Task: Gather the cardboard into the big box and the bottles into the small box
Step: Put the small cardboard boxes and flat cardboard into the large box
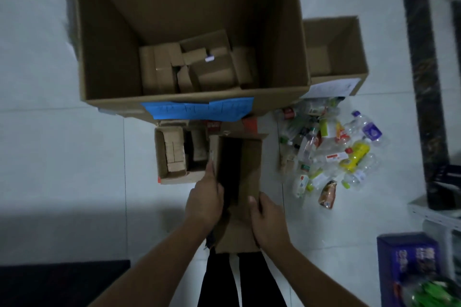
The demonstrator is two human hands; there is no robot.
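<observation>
The big box (99, 70) stands open on the floor, cardboard (194, 67) already heaped inside. The small box (359, 52) beside it looks empty, with the bottles (331, 152) piled loose in front. An open carton (249, 157) is clamped by its sides between the left hand (205, 200) and right hand (268, 222), likely for lifting in.

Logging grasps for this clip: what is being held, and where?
An open cardboard box: left hand grips its left wall, right hand its right wall.
</observation>
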